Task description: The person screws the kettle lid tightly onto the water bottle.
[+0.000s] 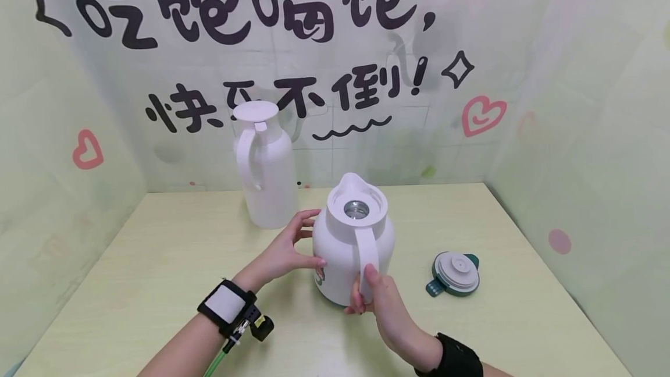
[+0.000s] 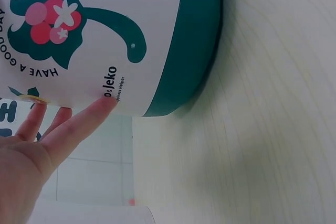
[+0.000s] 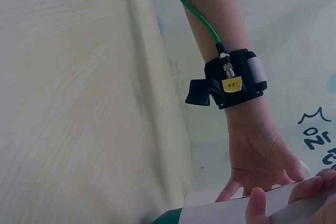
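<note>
Right now a white jug (image 1: 352,249) with its top off stands near the middle of the pale green bench (image 1: 157,284), its round metal mouth open to view from above. The left hand (image 1: 285,252) rests against the jug's left side with its fingers (image 2: 84,119) straight and spread, the tips touching the white wall just above the dark green base (image 2: 189,45); it steadies the jug without curling round it. In the left wrist view the fingertips lie beside the small printed lettering and below a green and pink berry drawing (image 2: 58,27) on the wall. The right hand (image 1: 382,307) grips the jug's white handle (image 1: 366,260) from the near side, thumb pressed along the outer face and the other fingers wrapped behind it. The right wrist view shows those fingers (image 3: 304,190) curled on the handle and the left wrist across from them, wearing a black strap (image 3: 231,80) with a green cable (image 3: 194,9).

On the bench to the right of the jug, apart from it, lies a round grey and dark green lid (image 1: 454,273), flat on its top. Behind the jug, close to the back wall, stands a second, taller white jug (image 1: 266,167) with its lid on and its handle turned towards the left. The back wall (image 1: 471,28) carries large dark characters and pink hearts.
</note>
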`<state>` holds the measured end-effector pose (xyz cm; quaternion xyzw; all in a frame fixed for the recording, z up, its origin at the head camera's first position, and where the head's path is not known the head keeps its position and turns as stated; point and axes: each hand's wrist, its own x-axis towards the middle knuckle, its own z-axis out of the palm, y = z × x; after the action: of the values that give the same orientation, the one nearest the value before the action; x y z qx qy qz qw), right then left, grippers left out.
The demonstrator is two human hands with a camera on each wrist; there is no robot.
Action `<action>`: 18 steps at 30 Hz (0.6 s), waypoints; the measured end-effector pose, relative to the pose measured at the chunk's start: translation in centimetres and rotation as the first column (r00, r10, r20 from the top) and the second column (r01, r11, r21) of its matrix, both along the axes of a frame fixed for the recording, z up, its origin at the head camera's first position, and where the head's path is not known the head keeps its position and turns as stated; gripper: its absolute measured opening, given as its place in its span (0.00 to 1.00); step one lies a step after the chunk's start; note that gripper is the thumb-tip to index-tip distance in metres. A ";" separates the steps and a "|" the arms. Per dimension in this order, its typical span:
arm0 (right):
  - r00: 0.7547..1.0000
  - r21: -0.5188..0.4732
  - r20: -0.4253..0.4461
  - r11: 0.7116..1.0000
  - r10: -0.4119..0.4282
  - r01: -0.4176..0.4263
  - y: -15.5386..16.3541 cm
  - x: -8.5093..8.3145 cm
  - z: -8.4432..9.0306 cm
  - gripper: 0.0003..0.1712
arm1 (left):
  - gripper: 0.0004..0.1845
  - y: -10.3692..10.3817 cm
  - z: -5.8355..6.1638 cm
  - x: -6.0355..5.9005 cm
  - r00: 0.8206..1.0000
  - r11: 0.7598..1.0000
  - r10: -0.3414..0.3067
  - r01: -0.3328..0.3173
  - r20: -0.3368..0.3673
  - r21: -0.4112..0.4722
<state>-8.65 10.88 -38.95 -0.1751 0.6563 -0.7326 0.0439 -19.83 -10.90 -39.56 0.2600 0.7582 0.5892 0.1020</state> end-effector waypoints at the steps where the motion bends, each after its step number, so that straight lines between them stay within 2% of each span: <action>1: 1.000 0.000 -0.001 1.000 0.003 -0.003 0.0 0.0 0.0 0.40 | 0.48 0.0 0.0 0.0 1.000 1.000 0.000 0.000 0.000 0.000; 12: 0.999 -0.013 0.019 1.000 0.027 -0.027 0.1 -0.1 -0.1 0.40 | 0.48 -0.1 0.0 0.2 1.000 1.000 -0.005 0.005 -0.010 0.002; 18: 0.999 -0.016 0.037 0.999 0.033 -0.032 0.1 0.0 -0.1 0.40 | 0.48 -0.1 0.0 0.3 1.000 1.000 -0.029 0.029 -0.007 0.004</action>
<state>-8.68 10.98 -39.06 -0.1724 0.6468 -0.7399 0.0665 -19.51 -11.04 -39.53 0.2733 0.7533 0.5885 0.1075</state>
